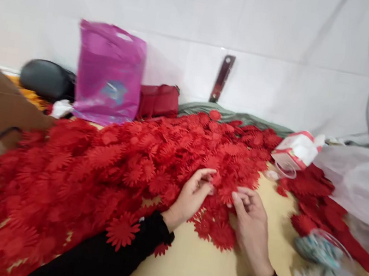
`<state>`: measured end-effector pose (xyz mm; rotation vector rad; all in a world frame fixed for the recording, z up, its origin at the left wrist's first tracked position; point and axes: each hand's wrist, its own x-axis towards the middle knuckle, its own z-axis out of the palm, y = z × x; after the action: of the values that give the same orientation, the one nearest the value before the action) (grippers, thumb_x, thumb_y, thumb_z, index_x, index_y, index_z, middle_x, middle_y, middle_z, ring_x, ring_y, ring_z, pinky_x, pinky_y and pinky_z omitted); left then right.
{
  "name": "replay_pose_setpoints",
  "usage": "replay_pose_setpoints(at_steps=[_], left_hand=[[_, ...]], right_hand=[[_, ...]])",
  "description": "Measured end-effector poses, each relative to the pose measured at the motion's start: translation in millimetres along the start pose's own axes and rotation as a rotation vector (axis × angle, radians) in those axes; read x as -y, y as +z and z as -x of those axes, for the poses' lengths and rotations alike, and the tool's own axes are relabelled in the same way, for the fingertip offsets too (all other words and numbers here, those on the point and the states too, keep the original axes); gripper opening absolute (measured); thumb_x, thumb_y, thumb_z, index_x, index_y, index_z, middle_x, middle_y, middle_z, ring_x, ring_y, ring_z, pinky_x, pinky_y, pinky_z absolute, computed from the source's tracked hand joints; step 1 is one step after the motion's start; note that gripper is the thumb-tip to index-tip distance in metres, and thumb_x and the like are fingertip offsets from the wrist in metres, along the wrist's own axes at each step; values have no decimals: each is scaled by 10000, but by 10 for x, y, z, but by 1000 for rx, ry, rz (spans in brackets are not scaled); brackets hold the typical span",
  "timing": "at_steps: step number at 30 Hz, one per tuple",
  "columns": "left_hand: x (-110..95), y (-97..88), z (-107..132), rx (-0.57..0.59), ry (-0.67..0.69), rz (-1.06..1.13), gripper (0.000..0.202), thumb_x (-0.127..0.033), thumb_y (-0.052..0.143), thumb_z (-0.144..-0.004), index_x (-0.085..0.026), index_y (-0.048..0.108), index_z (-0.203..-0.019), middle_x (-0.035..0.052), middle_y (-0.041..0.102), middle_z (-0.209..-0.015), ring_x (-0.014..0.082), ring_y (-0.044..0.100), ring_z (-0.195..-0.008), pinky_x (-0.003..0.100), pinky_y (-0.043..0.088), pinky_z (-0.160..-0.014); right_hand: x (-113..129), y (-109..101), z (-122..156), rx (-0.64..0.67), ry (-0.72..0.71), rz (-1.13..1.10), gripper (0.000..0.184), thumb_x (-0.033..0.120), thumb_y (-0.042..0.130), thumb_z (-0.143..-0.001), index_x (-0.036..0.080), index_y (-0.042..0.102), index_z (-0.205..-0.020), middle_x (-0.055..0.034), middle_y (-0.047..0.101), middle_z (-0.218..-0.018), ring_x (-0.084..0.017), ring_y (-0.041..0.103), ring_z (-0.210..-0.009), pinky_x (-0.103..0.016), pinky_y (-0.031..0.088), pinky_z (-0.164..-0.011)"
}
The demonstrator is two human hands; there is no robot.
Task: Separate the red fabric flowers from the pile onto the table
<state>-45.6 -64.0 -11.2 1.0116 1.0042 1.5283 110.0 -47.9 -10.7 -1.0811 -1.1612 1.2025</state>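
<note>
At mid-frame, the left hand (192,195) and right hand (250,223) seemingly pinch red daisy-shaped fabric flowers (222,188) from the heaped pile (113,168); neighbouring layers could cling and lift together.

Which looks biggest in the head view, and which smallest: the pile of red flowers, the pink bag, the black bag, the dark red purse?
1. pile of red flowers, by far the largest.
2. pink bag.
3. black bag and dark red purse: they look alike in size, and both are partly hidden, so I do not rank them.
</note>
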Motion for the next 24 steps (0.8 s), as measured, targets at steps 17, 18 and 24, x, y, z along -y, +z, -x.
replay_pose_setpoints(at_steps=[17,18,24], left_hand=[[83,84,-217,127,45,-148,283,-316,735,-878,-193,642,-1116,34,710,-1026,128,660,-909,276,539,-877],[78,86,-211,134,44,-151,291,-315,741,-873,-194,645,-1119,23,701,-984,121,649,-876,265,535,-855],[30,97,-189,188,13,-78,313,-302,764,-862,-196,635,-1126,-32,635,-788,103,609,-748,237,508,-767]], right_hand=[[124,-18,11,-12,-227,113,232,445,588,-1010,261,609,-1151,-14,657,-1033,-137,649,-910,-302,541,-919],[124,-14,8,3,-225,114,255,445,628,-988,270,601,-1172,-15,655,-1051,-140,643,-935,-301,538,-932],[84,-36,-43,113,-164,46,237,385,756,-895,264,672,-1080,0,676,-1003,-147,635,-936,-288,538,-881]])
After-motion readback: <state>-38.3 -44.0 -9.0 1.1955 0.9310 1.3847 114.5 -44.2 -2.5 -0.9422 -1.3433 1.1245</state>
